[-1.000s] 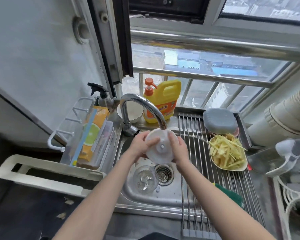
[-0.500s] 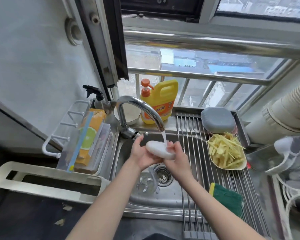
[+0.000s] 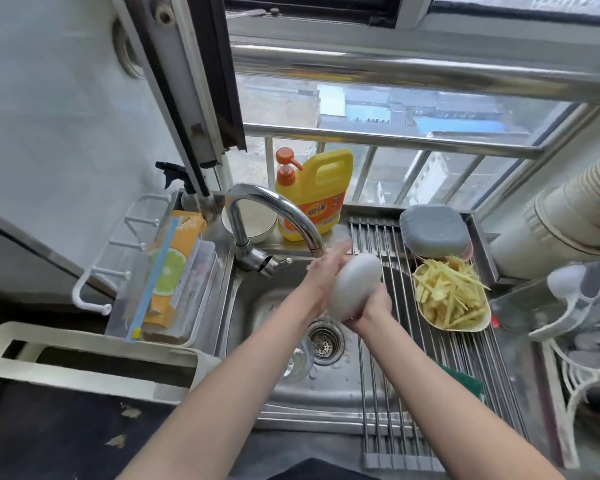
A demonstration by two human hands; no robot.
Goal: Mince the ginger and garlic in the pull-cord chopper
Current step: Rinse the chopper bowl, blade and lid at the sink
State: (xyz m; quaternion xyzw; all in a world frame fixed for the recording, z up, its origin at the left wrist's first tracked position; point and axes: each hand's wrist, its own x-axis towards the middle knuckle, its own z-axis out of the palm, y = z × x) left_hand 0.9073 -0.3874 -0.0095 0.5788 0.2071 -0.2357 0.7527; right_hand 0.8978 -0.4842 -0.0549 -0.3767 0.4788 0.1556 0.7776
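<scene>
The white round chopper lid [image 3: 352,289] is tilted on edge over the steel sink [image 3: 257,306], just right of the faucet spout [image 3: 293,214]. My right hand [image 3: 373,304] grips the lid from below. My left hand [image 3: 323,277] lies against its left face with the fingers stretched out and blurred. The clear chopper bowl [image 3: 297,363] sits on the sink floor beside the drain [image 3: 324,341], partly behind my left forearm. A plate [image 3: 465,328] of yellow ginger strips [image 3: 447,292] rests on the drying rack to the right.
A roll-up steel rack [image 3: 388,382] covers the sink's right side, with a grey lidded box [image 3: 433,230] at its back and a green sponge [image 3: 466,381] near the front. A yellow dish-soap bottle [image 3: 316,192] and a white bowl [image 3: 253,223] stand behind the faucet. A clear tray [image 3: 201,292] with an orange box is at the left.
The lid went from flat under the running water to standing on edge, a little to the right. My left hand now lies flat on its face.
</scene>
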